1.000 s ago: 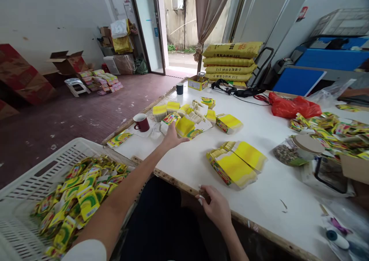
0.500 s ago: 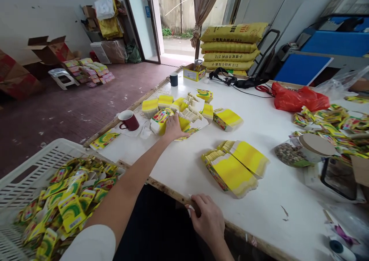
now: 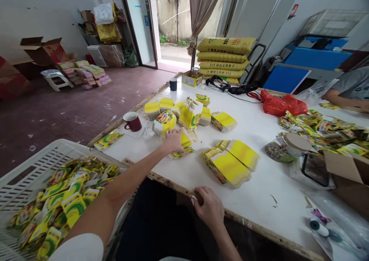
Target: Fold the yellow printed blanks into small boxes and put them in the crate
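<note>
My left hand point(image 3: 173, 141) reaches over the table and is closed around a stack of flat yellow printed cartons point(image 3: 186, 141); its fingertips are partly hidden. Just beyond it lie a bundle of printed cartons point(image 3: 165, 122) and another yellow stack point(image 3: 190, 115), among several smaller bundles. My right hand point(image 3: 210, 207) rests at the table's front edge, fingers loosely bent and thumb apart, with white wrapping on its fingertips. Ahead of it, two long yellow carton stacks point(image 3: 230, 163) lie side by side.
A white basket point(image 3: 62, 147) of yellow packs stands at the left. A maroon mug point(image 3: 133, 122) and a dark mug point(image 3: 173, 85) stand along the left edge. On the right are a lidded jar point(image 3: 284, 149), a red bag point(image 3: 284, 102), loose packs point(image 3: 325, 132) and another person's arm point(image 3: 343, 99).
My left hand has drawn a carton stack nearer, away from the other bundles. One yellow stack now leans upright behind it. My right hand stays at the edge; the view has turned slightly right.
</note>
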A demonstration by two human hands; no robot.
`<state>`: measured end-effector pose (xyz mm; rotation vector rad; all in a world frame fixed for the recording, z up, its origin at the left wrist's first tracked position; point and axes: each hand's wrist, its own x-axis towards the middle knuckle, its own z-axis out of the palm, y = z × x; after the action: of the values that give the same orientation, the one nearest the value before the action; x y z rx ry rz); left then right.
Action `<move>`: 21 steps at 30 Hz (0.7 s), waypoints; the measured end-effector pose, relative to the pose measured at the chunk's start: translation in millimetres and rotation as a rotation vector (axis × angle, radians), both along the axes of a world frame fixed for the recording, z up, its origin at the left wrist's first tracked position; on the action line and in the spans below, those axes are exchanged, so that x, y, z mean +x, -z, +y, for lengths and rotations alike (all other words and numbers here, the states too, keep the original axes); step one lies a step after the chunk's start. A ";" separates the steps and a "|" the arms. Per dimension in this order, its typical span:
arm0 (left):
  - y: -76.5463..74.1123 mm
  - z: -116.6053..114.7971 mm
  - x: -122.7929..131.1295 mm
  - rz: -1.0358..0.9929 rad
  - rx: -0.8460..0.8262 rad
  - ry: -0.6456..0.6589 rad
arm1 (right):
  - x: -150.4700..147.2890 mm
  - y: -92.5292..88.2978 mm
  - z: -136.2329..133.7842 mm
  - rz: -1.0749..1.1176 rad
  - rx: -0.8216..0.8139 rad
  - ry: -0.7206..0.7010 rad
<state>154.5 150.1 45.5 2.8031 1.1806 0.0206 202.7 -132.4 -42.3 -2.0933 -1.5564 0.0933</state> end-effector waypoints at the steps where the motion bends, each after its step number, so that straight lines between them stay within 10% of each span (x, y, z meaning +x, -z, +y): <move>1: -3.4 -2.5 -11.2 0.014 -0.011 0.017 | 0.3 -0.6 0.0 -0.008 -0.009 -0.003; 13: 16.3 -8.5 -87.3 0.098 -0.095 0.102 | 9.1 -1.2 6.1 0.269 0.203 0.027; 21: 8.3 1.4 -100.9 0.009 -0.163 0.067 | 14.4 -71.0 99.2 0.098 0.476 -0.108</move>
<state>53.5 151.5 37.2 2.6999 1.0391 -0.0895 217.1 -33.2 28.7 -1.6115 -1.4614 -0.1245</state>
